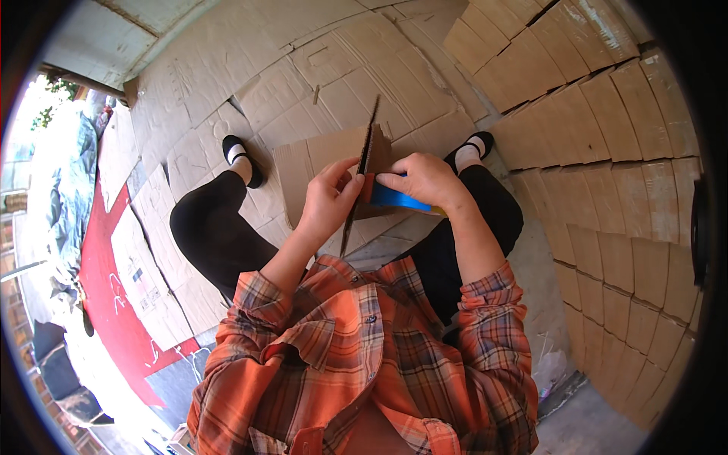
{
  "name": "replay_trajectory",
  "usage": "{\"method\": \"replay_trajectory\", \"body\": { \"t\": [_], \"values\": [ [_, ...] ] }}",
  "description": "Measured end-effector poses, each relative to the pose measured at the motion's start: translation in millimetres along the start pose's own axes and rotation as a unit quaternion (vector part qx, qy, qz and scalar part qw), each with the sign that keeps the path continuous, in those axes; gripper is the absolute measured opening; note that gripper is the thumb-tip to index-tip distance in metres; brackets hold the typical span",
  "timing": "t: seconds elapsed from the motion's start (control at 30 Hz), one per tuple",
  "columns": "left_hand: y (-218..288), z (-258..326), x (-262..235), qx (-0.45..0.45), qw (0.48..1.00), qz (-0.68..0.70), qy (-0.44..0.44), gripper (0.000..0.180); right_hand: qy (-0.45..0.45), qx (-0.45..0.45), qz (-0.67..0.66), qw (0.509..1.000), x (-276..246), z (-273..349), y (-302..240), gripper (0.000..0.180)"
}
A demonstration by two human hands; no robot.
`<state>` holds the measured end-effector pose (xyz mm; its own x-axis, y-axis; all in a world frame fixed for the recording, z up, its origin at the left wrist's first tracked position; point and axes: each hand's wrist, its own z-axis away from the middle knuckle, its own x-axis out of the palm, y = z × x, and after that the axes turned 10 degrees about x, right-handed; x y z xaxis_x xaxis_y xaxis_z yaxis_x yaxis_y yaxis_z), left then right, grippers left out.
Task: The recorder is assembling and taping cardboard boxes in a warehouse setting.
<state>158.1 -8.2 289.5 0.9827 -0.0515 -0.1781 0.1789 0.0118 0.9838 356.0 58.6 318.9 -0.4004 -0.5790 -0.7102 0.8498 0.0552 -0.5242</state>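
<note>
Between my knees sits a brown cardboard box (299, 163), one panel of it standing on edge toward me. My left hand (330, 196) is closed on this upright panel, its thumb and fingers at the panel's near left face. Just right of the panel, my right hand (429, 182) grips a blue tape dispenser (396, 199) with an orange-red end. That end touches or nearly touches the panel's edge. The palm covers part of the dispenser, and whether tape runs from it does not show.
Tall stacks of folded brown cartons (607, 189) rise on the right. Flattened cardboard sheets (280, 83) cover the floor ahead. On the left lie a red sheet (114, 288) and bright crumpled plastic (57, 205). My feet rest either side of the box.
</note>
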Motion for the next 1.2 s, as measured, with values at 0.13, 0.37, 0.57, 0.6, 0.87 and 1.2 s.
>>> {"method": "replay_trajectory", "body": {
  "t": [0.13, 0.37, 0.57, 0.6, 0.87, 1.2],
  "values": [
    [8.3, -0.2, 6.4, 0.115, 0.989, -0.098, 0.002, 0.028, -0.017, 0.019, -0.005, 1.000, -14.7, -1.5, -2.8, 0.067],
    [4.2, 2.8, 19.3, 0.070, 0.995, -0.076, -0.013, 0.030, 0.067, 0.051, 0.095, 0.992, -19.2, -9.8, -13.4, 0.075],
    [15.9, 2.6, 13.0, 0.155, 0.973, -0.169, 0.025, 0.029, 0.044, 0.072, 0.029, 0.996, -17.1, -7.2, -9.5, 0.070],
    [18.8, 2.7, 12.4, 0.164, 0.966, -0.200, 0.028, 0.028, 0.043, 0.071, 0.029, 0.996, -15.2, -6.3, -10.3, 0.070],
    [25.6, -0.3, 13.0, 0.179, 0.903, -0.390, 0.023, 0.028, 0.141, -0.009, 0.155, 0.978, -8.2, -5.3, -23.8, 0.039],
    [45.1, -36.0, -38.3, 0.183, 0.911, -0.343, 0.139, 0.042, 0.119, -0.050, 0.148, 0.981, -0.9, 20.5, -42.1, 0.037]
  ]
}}
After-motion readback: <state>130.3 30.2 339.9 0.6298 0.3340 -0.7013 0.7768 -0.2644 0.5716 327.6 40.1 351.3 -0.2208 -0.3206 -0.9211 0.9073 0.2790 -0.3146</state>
